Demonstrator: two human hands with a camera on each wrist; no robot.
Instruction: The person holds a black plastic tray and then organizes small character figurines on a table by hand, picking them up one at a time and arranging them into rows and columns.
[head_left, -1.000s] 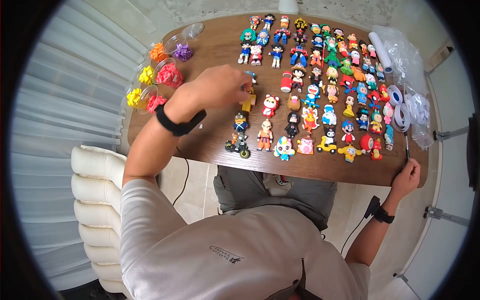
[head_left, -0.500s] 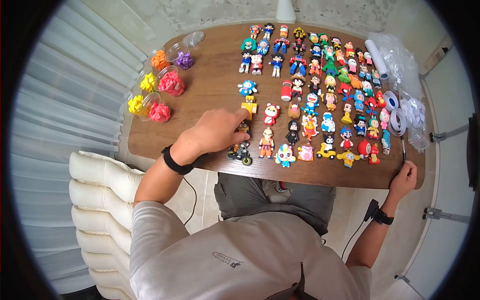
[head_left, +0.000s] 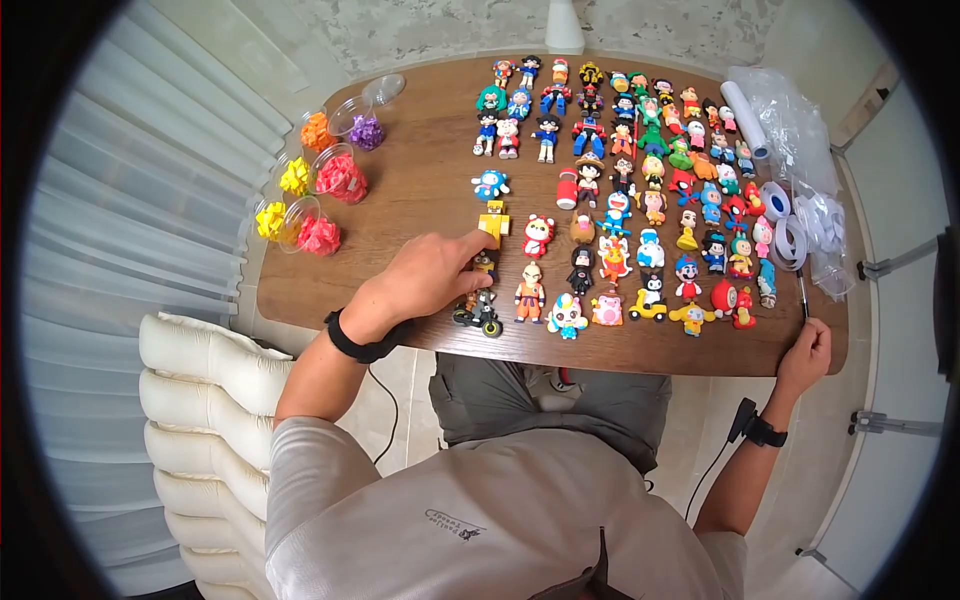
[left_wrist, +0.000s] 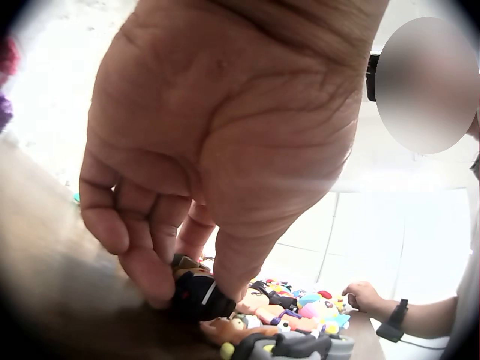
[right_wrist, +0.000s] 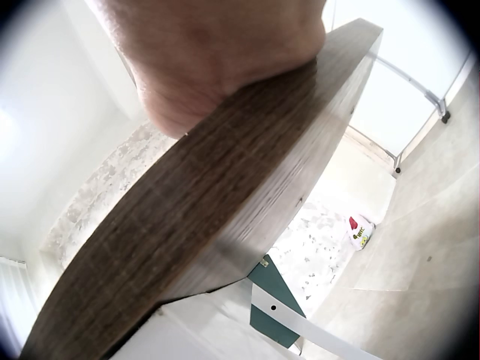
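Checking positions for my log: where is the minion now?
In the head view, the minion is pinched in the left hand, at the left half of the table, between the yellow figure and the motorbike.

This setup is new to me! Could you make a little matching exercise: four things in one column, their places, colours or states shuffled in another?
Things:
1. Left grip
2. Motorbike
3. Purple pieces
4. White roll

Descriptions:
A. Next to the clear plastic, on the right
B. Black, with a yellow ring on its wheel
C. Pinching a small dark figure
D. On the left, near the orange pieces

Pairs: 1-C, 2-B, 3-D, 4-A
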